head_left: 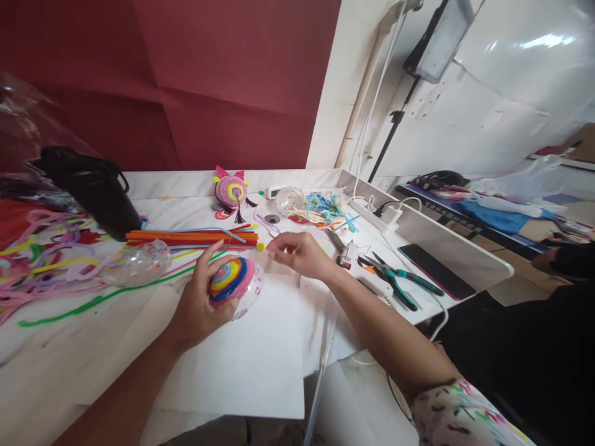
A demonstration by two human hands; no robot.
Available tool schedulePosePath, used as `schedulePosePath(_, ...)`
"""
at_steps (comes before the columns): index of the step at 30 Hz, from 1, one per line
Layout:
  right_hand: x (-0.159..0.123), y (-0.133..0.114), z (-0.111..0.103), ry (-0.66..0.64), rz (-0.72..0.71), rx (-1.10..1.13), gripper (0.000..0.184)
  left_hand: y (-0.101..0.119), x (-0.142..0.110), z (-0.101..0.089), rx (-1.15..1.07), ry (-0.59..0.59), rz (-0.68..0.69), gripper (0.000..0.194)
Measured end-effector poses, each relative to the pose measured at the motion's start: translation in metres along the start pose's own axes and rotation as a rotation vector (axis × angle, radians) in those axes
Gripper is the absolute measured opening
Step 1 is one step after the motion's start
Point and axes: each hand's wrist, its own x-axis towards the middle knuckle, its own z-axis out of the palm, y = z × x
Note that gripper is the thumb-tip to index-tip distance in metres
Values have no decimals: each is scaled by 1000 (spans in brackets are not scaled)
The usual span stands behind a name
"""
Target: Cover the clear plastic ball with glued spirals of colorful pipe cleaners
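My left hand (199, 303) is wrapped around a clear plastic ball (250, 303), holding it above a white sheet of paper (242, 371). Rings of coloured pipe cleaner (227, 279) in pink, yellow, orange and blue cover the ball's upper side. To the right of the ball, my right hand (297, 253) is pinched, thumb and fingers together. What it grips is too small to make out; a small yellow tip (261, 246) shows just left of the fingertips. Behind the hands lies a bundle of orange and red pipe cleaners (186, 238).
A decorated pink ball (231, 191) with ears and tassels stands at the back. Left are a black bottle (88, 192), another clear ball (139, 261) and loose pipe cleaners (51, 266). Right lie a glue gun (348, 253), pliers (395, 279) and a phone (437, 271).
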Motion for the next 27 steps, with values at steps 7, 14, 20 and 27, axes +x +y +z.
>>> schedulePosePath(7, -31, -29, 12, -51, -83, 477, 33, 16, 3, 0, -54, -27, -83, 104)
schedulePosePath(14, -33, -34, 30, 56, -80, 314, 38, 14, 3, 0, -37, -43, -63, 109)
schedulePosePath(20, -32, -34, 35, 79, -31, 385, 47, 15, 3, 1, 12, -39, -41, 104)
schedulePosePath(27, -30, -33, 35, 59, 48, 455, 52, 11, 1, 3, 6, -34, -35, 106)
